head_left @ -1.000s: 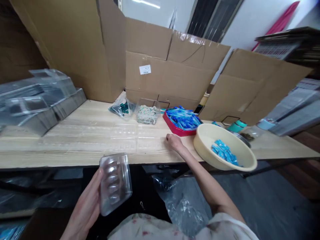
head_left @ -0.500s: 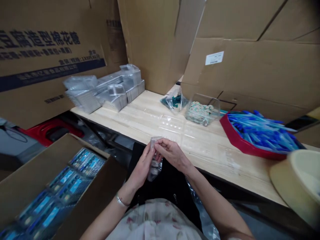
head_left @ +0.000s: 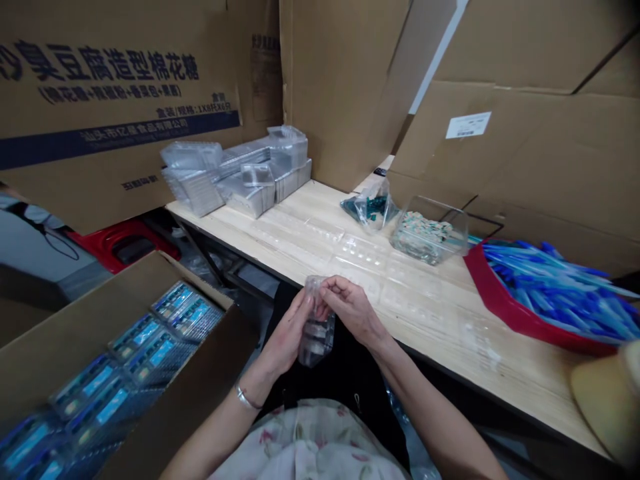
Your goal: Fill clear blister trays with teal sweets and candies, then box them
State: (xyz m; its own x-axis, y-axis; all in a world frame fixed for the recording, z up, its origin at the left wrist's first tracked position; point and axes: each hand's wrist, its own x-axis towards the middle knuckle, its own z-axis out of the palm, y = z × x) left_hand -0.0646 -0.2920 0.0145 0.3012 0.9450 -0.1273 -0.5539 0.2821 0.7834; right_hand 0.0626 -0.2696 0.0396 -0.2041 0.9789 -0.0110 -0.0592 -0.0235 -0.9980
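Over my lap, just in front of the table edge, both hands hold a small clear plastic blister case (head_left: 316, 333). My left hand (head_left: 286, 331) grips its left side from below, fingers curled. The fingers of my right hand (head_left: 350, 308) pinch its top edge. Small items show dimly inside the case; I cannot make them out. Several empty clear trays (head_left: 360, 253) lie flat on the wooden table (head_left: 500, 347) beyond my hands.
An open cardboard box (head_left: 200, 373) at lower left holds rows of packed blue cases. Stacked clear cases (head_left: 240, 173) sit at the table's far left. A small bag (head_left: 370, 207), a clear tub (head_left: 427, 230), a red tray of blue sticks (head_left: 545, 293) and a cream bowl (head_left: 607, 393) stand to the right. Cardboard walls behind.
My right hand left the table and joined the left on the clear case. My view swung left and down, bringing the box of packed cases into sight.
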